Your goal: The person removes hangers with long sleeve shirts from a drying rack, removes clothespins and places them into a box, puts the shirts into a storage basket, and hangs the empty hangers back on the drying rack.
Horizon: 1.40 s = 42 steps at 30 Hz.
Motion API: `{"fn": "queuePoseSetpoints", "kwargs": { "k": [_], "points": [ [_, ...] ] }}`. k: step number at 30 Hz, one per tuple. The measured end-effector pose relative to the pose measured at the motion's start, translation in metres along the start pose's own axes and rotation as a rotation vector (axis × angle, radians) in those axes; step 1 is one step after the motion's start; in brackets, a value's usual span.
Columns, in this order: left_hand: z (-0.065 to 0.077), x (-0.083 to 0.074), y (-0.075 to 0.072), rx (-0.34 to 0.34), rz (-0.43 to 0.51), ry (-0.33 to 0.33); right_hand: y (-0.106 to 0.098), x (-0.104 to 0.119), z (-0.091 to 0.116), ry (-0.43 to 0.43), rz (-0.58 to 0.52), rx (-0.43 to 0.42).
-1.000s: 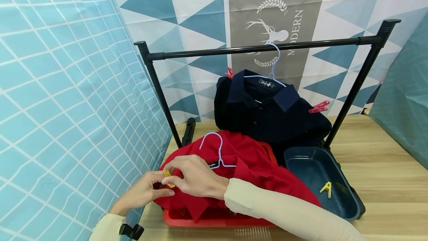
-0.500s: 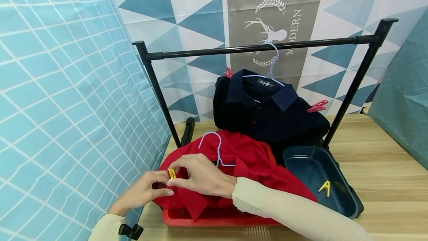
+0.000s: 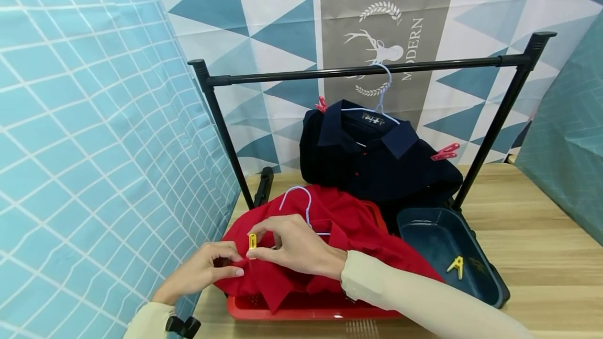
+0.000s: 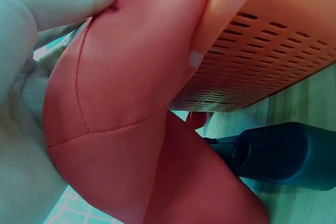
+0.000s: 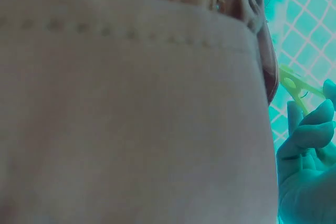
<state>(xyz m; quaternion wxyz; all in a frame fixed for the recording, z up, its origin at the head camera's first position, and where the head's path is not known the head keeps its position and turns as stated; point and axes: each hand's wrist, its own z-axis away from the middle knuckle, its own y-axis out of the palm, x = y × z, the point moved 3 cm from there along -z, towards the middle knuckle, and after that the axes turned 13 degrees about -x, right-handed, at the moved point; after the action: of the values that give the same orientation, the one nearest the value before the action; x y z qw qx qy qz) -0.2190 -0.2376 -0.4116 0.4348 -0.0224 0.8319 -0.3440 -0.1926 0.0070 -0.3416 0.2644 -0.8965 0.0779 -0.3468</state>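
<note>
Between thumb and fingers, my right hand (image 3: 294, 244) pinches a yellow clothespin (image 3: 253, 242) over the shoulder area of a red collared shirt (image 3: 391, 255). The same clothespin (image 5: 292, 83) shows at the right side of the right wrist view, its tip beside the cloth. Just to the left, my left hand (image 3: 204, 267) grips a fold of the shirt; in the left wrist view the red cloth (image 4: 126, 66) bulges past its thumb. A light purple hanger (image 3: 309, 208) sits inside the shirt's collar, its hook lying over the fabric.
Under the shirt is a red slotted basket (image 3: 315, 314). A black rack (image 3: 301, 73) stands behind, bearing a navy shirt (image 3: 348, 164) on a hanger with red clothespins (image 3: 445, 152). At right, a dark blue tray (image 3: 426, 224) holds another yellow clothespin (image 3: 457, 266).
My right hand has moved a little to the right along the red shirt, the yellow clothespin turning more upright in its fingers. The left hand has stayed about in place.
</note>
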Motion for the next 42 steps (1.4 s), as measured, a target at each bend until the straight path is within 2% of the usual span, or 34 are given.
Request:
{"fn": "queuePoseSetpoints", "kwargs": {
  "k": [7, 18, 26, 33, 42],
  "points": [
    [0.0, -0.001, -0.001, 0.003, 0.008, 0.005, -0.013, -0.001, 0.007, 0.043, 0.004, -0.027],
    [0.0, -0.001, -0.001, -0.004, 0.015, 0.036, -0.031, -0.006, 0.015, 0.063, 0.027, -0.075],
    [0.001, 0.0, -0.001, -0.005, 0.021, 0.019, -0.041, -0.006, 0.024, 0.096, 0.026, -0.082],
    [0.001, 0.0, -0.001, -0.009, 0.041, 0.035, -0.049, -0.01, 0.033, 0.128, 0.03, -0.105],
    [0.001, 0.0, -0.001, -0.016, 0.04, 0.05, -0.062, -0.015, 0.043, 0.096, 0.048, -0.144]
  ]
}}
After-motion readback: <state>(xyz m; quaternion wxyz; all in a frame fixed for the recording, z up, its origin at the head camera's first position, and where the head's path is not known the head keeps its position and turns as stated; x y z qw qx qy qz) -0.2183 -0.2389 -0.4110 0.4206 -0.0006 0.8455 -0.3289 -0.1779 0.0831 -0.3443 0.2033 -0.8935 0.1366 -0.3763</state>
